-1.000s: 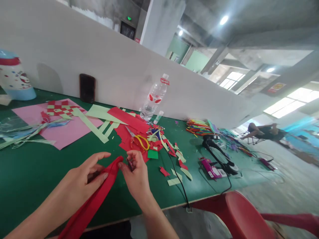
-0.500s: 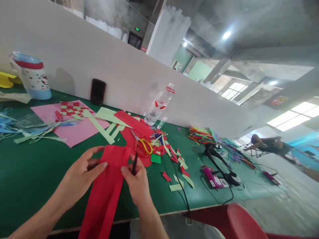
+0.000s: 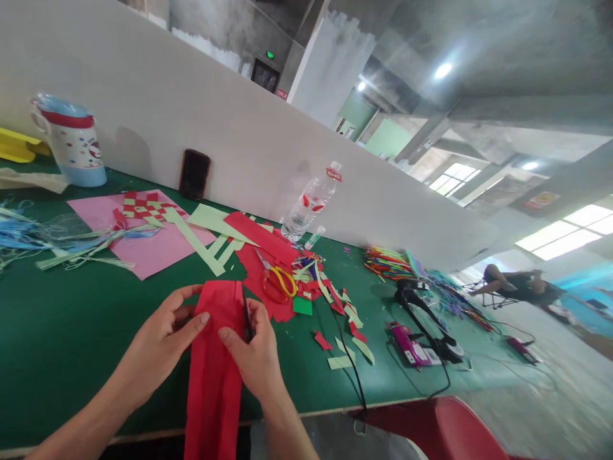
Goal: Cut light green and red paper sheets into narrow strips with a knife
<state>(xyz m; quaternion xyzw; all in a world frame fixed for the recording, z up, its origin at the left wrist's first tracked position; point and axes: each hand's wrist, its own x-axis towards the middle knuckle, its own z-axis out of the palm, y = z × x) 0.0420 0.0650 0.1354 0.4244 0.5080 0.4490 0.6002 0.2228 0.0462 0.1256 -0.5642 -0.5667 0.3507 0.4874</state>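
Observation:
A long folded strip of red paper (image 3: 215, 370) hangs over the table's front edge, its top end between my two hands. My left hand (image 3: 165, 335) grips its left side, thumb on top and fingers behind. At the right side my right hand (image 3: 256, 351) presses its thumb onto the paper. A dark, slim pen-like stick (image 3: 248, 316) is tucked in the right fingers, upright along the paper's edge. Beyond the hands, yellow-handled scissors (image 3: 280, 281) lie on red paper scraps (image 3: 258, 287).
Pink paper (image 3: 143, 255) with a red-green woven piece (image 3: 148, 207) lies left. A phone (image 3: 195, 174), blue-lidded cup (image 3: 74, 144) and water bottle (image 3: 311, 201) stand along the wall. Right are pipe cleaners (image 3: 385, 263), a black strap device (image 3: 424, 313) and a purple power bank (image 3: 412, 345). A person sits far right.
The red paper has swung from slanting to nearly upright. My right thumb has slid left onto it, and the dark stick now lies close along its right edge.

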